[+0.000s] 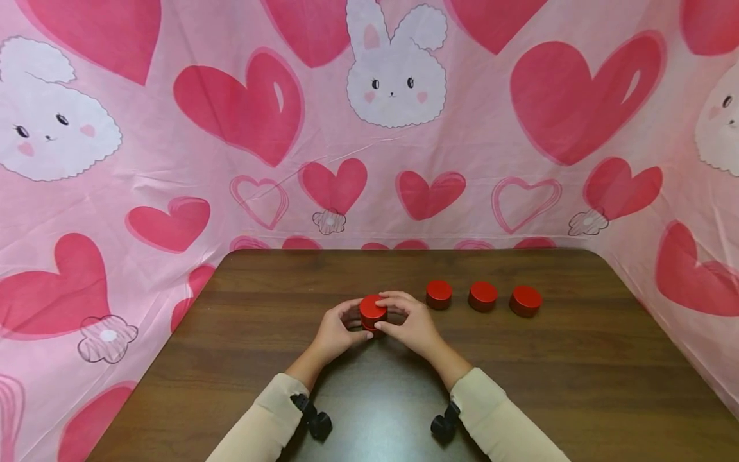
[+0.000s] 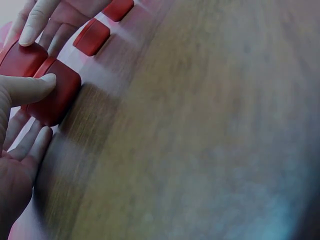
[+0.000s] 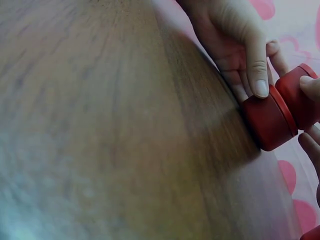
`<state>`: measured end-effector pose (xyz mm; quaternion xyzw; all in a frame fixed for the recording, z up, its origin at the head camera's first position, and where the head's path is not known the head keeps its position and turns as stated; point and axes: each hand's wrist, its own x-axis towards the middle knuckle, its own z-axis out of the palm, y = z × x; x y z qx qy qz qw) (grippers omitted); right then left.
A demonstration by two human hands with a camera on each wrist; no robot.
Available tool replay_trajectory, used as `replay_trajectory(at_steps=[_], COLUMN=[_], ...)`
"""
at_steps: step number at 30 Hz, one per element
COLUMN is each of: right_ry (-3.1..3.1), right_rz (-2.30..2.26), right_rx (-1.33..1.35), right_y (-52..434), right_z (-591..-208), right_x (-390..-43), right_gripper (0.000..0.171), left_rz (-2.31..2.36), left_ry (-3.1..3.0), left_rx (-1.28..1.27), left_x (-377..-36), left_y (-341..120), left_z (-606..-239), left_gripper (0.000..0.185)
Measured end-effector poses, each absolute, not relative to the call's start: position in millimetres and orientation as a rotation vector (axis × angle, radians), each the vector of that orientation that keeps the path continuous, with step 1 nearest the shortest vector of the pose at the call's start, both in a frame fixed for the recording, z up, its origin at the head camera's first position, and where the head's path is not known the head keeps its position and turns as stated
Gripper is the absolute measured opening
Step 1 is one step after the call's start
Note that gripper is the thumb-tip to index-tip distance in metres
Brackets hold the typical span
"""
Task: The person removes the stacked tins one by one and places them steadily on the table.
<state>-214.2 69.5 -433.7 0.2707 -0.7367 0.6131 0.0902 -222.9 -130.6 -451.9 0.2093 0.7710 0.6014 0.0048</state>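
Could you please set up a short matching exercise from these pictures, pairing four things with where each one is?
Things:
1. left hand
2. right hand
3. red stack
4. three single red discs

Places:
A. in a row on the table, to the right of both hands
B. between the two hands, one red disc on another
C. holding the stack's left side, thumb on the lower disc
D. holding the stack's right side

Pairs: 1-C, 2-D, 3-B, 4-A
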Motion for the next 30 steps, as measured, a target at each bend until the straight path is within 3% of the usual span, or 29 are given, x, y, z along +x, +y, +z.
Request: replay_trajectory(at_steps=[11, 18, 30], right_ry=[-2.152, -2.143, -2.133], right_rz=[1.834, 1.818, 1.786], right_rx=[0.784, 0.774, 0.764], right_y=[75.3, 80.5, 86.6], right_z=[-436.1, -434.2, -431.1], right_x=[-211.7, -208.6, -205.0], right_gripper=[0.032, 0.032, 0.032], left_rz=[1.86, 1.871, 1.852], left_ry=[2.445, 2.466, 2.476], left_rx=[0.724, 0.667, 0.647], left_x=[-223.6, -238.1, -240.0], left_y=[-129.3, -131.1, -133.7], left_z=[-452.4, -479.6, -483.6], left_gripper=[0.058, 0.062, 0.059])
